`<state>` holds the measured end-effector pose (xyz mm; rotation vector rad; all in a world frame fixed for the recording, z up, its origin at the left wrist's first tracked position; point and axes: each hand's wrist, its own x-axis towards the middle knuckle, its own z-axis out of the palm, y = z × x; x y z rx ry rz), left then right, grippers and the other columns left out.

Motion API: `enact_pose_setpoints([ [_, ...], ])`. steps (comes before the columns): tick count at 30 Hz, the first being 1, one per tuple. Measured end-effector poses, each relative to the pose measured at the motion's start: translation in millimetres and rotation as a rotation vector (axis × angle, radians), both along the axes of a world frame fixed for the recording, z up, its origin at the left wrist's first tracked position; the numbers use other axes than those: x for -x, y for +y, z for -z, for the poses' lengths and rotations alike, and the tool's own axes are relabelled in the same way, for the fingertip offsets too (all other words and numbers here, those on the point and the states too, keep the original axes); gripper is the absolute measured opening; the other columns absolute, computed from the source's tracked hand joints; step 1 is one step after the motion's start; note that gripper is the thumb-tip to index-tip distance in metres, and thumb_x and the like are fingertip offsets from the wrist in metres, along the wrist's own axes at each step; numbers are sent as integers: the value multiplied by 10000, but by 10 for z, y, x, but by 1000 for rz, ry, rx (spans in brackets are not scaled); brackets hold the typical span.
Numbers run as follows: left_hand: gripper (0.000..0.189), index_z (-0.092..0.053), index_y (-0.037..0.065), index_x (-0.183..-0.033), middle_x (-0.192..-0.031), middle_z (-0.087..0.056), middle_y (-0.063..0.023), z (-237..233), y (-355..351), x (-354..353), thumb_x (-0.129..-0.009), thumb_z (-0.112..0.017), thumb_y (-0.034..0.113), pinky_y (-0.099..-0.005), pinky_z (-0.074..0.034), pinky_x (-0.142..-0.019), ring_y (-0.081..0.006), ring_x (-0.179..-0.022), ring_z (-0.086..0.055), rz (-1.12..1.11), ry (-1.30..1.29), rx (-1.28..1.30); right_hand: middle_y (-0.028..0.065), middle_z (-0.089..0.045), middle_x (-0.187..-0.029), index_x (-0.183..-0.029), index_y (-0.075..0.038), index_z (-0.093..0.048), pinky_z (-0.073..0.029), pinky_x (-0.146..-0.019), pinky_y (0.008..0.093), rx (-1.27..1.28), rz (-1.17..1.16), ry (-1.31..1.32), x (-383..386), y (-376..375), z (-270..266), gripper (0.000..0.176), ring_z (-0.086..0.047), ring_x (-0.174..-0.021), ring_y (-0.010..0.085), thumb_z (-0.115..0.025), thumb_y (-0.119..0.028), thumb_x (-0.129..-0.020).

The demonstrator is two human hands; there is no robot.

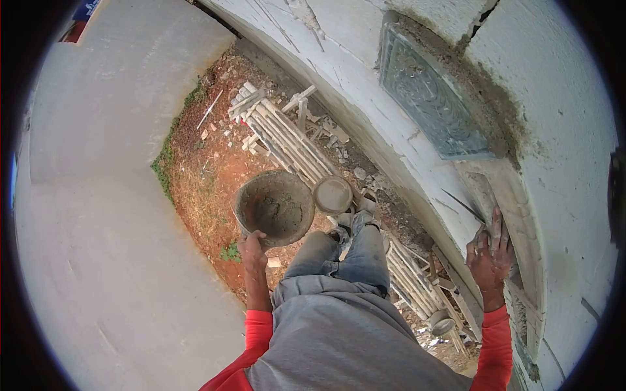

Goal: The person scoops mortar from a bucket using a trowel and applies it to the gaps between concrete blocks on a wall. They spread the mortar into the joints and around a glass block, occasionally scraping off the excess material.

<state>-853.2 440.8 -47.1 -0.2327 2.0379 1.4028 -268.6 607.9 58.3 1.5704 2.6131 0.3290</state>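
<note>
My left hand (252, 249) is closed on the rim of a round mortar bucket (242, 212), which hangs tilted with its mouth towards me. Wet grey mortar (277, 207) coats its inside. My right hand (490, 255) lies against the edge of a recess in the white wall, its fingers smeared with mortar. From beneath those fingers sticks out a thin dark pointed blade, apparently a trowel (464, 205) seen edge-on; its handle is hidden. Above this hand, a patterned glass block (427, 94) sits in the wall, with rough mortar (486, 91) along its side.
I stand high on a scaffold of lashed poles (290, 140) beside the white wall (561, 124). A second round container (333, 195) is by my feet, and another pail (441, 322) is lower right. Red soil (202, 189) and rubble lie below; a grey surface (117, 215) fills the left.
</note>
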Motion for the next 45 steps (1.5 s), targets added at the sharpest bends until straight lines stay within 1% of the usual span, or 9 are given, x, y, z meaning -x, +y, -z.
enact_pose_setpoints([
  [5,245,-679,13,-1018,-886,-679,-57,-23,80,19,-811,-624,-107,-377,-659,-590,-215,-688,-687,-22,2,-19,111,-415,-1757,-1127,-55,-743,-529,-1136,505,68,32,33,-53,-20,47,325,-530,-1476,340,-767,-266,-881],
  [11,277,-664,11,-1086,-923,-662,-68,-192,103,48,-833,-628,-97,-401,-692,-633,-214,-716,-686,-60,11,-50,96,-443,-1742,-1152,-69,-755,-526,-1148,518,629,681,1153,-169,-161,248,314,-538,-1469,347,-762,-279,-918],
  [16,254,-667,8,-1066,-896,-655,-77,-421,218,-9,-832,-643,-88,-405,-665,-613,-226,-687,-673,-80,84,-4,103,-447,-1734,-1175,-84,-753,-538,-1149,522,80,9,14,-43,-3,-31,314,-536,-1470,365,-748,-306,-953],
  [21,209,-650,34,-1102,-960,-682,-91,-453,114,180,-896,-647,4,-386,-537,-631,-240,-803,-669,-83,65,149,125,-453,-1724,-1207,-82,-738,-570,-1114,489,125,6,-5,-30,-6,-89,329,-557,-1447,384,-723,-317,-977],
  [27,214,-626,38,-1114,-947,-673,-105,-322,-27,378,-901,-644,33,-400,-547,-616,-263,-799,-683,-169,23,73,133,-466,-1715,-1195,-78,-732,-599,-1061,490,106,-10,12,-32,15,-58,320,-580,-1421,382,-713,-297,-963],
  [32,77,-623,-28,-963,-888,-693,-176,-163,-45,525,-891,-642,-8,-438,-660,-627,-318,-703,-716,-259,-4,15,111,-486,-1705,-1157,-82,-742,-604,-1042,490,42,-7,13,-32,6,-25,304,-595,-1407,346,-710,-299,-946],
  [36,90,-610,-24,-972,-927,-698,-184,-19,-14,655,-885,-625,-4,-457,-672,-648,-338,-766,-741,-262,-76,-11,105,-339,-1807,-1024,-52,-676,-536,-1093,480,45,0,95,-51,-12,52,212,-482,-1541,354,-761,-180,-879],
  [39,131,-604,-17,-1005,-942,-695,-182,367,-64,988,-878,-624,2,-482,-662,-652,-353,-792,-734,-244,-93,12,71,-500,-1699,-1116,-79,-758,-581,-1020,482,-10,16,31,-25,-12,36,307,-609,-1370,305,-704,-326,-943],
  [45,192,-601,-4,-1015,-973,-669,-171,837,449,1531,-835,-664,21,-480,-596,-648,-355,-776,-698,-121,-140,125,146,-375,-1783,-986,-25,-659,-493,-1071,543,-9,87,60,54,-82,110,182,-478,-1535,377,-750,-130,-870],
])
